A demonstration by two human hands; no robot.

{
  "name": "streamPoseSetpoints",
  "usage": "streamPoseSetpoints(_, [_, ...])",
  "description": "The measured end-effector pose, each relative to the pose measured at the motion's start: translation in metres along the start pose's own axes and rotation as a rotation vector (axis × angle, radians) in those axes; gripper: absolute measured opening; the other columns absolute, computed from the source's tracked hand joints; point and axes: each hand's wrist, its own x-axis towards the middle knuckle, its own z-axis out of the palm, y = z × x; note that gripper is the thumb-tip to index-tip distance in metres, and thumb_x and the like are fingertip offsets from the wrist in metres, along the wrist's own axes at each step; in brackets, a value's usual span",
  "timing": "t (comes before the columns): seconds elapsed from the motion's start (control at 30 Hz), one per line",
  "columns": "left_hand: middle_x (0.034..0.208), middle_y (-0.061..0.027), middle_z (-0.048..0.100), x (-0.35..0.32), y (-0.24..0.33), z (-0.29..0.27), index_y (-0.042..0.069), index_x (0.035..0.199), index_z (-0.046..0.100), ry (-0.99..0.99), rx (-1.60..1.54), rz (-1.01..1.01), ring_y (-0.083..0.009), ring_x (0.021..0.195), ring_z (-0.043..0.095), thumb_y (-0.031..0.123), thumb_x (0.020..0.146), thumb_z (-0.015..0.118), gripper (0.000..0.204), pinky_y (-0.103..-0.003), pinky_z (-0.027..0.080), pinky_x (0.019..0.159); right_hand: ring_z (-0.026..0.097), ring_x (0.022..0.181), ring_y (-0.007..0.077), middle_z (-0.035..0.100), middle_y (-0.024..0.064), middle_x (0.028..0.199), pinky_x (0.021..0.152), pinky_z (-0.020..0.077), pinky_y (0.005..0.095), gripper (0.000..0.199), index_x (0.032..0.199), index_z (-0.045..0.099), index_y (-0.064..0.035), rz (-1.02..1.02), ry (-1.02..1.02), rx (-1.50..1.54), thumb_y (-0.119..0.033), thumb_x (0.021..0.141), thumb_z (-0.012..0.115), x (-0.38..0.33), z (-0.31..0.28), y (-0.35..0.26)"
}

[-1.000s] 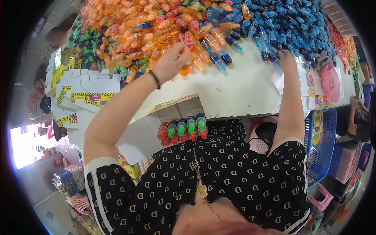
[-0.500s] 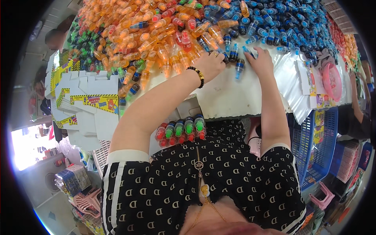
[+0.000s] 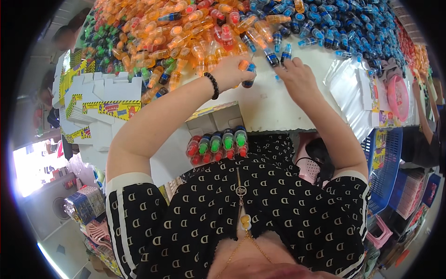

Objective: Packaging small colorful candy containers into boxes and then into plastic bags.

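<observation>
Nearest the person, an open cardboard box (image 3: 214, 122) at the white table's (image 3: 269, 104) near edge holds a row of small plastic bottles with red and green caps (image 3: 218, 145). Just past the box, the left hand (image 3: 231, 73) has its fingers closed on a small blue-capped bottle (image 3: 249, 76), which points away and a little right. The right hand (image 3: 297, 79) is just beside it, fingers bent over the table; I cannot tell if they hold anything. Two loose blue bottles (image 3: 278, 56) stand a little beyond, nearer the right hand. Farther off lie the orange pile (image 3: 186, 32) and blue pile (image 3: 344, 23).
</observation>
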Motion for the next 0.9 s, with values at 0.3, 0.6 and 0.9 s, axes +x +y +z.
streamPoseSetpoints(0.3, [0.090,-0.0085,0.067,-0.033,-0.002,-0.018,0.010,0.109,0.069,0.036,0.054,0.020,-0.0162,0.076,0.063,0.032,0.072,0.073,0.043,-0.030,0.052,0.068,0.051,0.095,0.0198,0.052,0.0001,0.092,0.069,0.0465,0.0304,0.012,0.083,0.059,-0.0135,-0.024,-0.074,-0.253,-0.010,0.072,0.062,0.020,0.036,0.001])
streamPoseSetpoints(0.6, [0.099,-0.0026,0.065,-0.092,0.009,-0.064,0.005,0.118,0.063,0.061,-0.189,-0.041,-0.0093,0.088,0.059,0.022,0.082,0.073,0.041,-0.024,0.047,0.076,0.052,0.097,0.0215,0.052,0.0025,0.088,0.077,0.0459,0.0336,0.014,0.085,0.061,-0.0141,-0.074,0.023,-0.148,-0.008,0.073,0.061,0.023,0.025,0.032])
streamPoseSetpoints(0.9, [0.099,-0.0017,0.065,-0.124,-0.009,-0.083,0.005,0.116,0.063,0.120,-0.380,-0.037,-0.0066,0.087,0.057,0.017,0.085,0.070,0.034,-0.022,0.045,0.075,0.056,0.093,0.0243,0.057,0.0050,0.091,0.079,0.0451,0.0370,0.021,0.095,0.065,-0.0147,-0.118,0.064,-0.235,-0.007,0.076,0.059,0.020,0.030,0.053])
